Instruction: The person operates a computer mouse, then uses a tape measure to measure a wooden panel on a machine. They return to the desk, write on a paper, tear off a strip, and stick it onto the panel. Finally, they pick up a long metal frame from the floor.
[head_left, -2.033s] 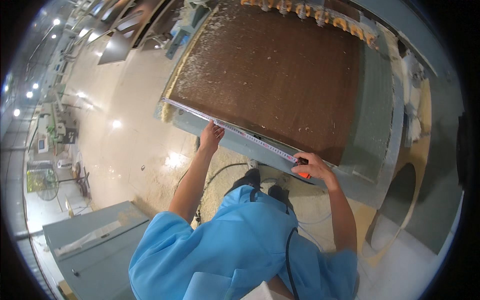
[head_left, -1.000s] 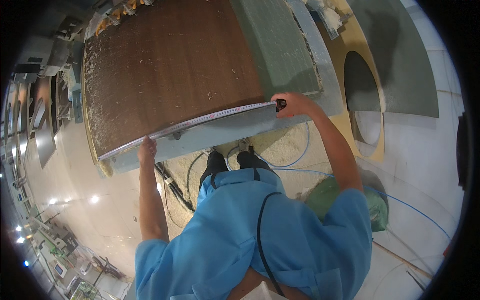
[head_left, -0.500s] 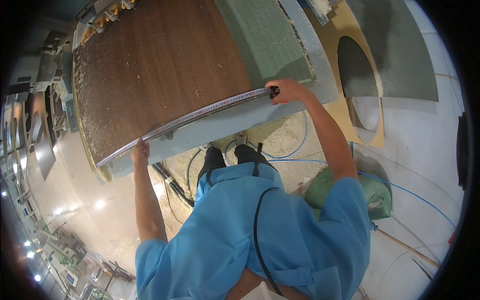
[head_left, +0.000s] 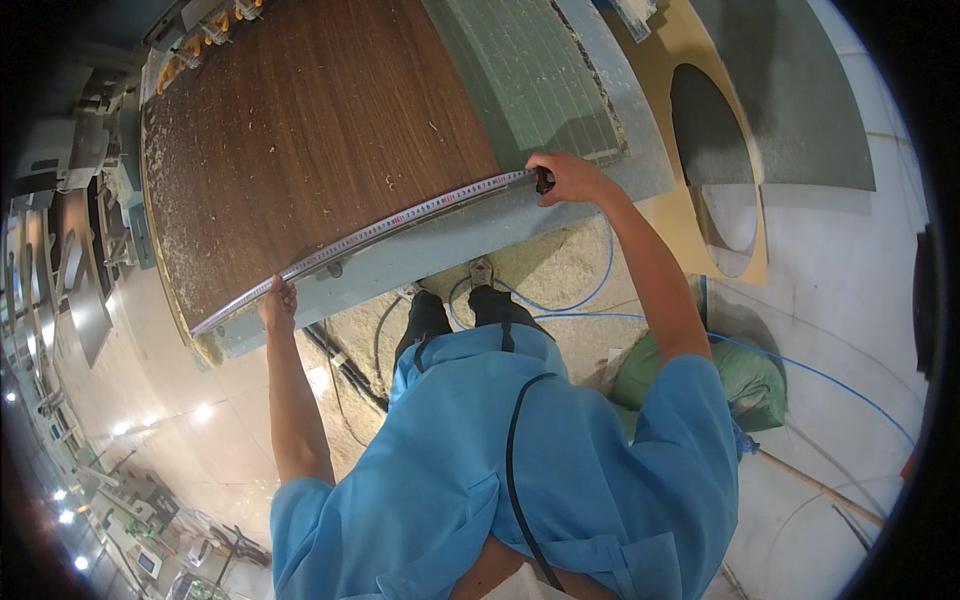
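A brown wood-grain board [head_left: 320, 130] lies on a grey-green machine bed, with wood dust and chips scattered over it. Along its near edge stretches the white blade of a tape measure [head_left: 420, 210]. My right hand [head_left: 570, 180] is closed around the tape's dark case, just past the board's right corner. Near the blade's left part, my left hand [head_left: 279, 302] pinches the blade at the board's near edge. The blade's far end reaches the board's left corner.
Orange-tipped fittings [head_left: 205, 40] line the far left of the bed. A tan panel with an oval cut-out [head_left: 735, 235] leans at the right. Sawdust, a blue hose [head_left: 600, 316] and a green sack [head_left: 755, 385] lie on the floor near my feet.
My right hand with the tape case has shifted slightly left and away from me. My left hand stays at almost the same spot on the blade.
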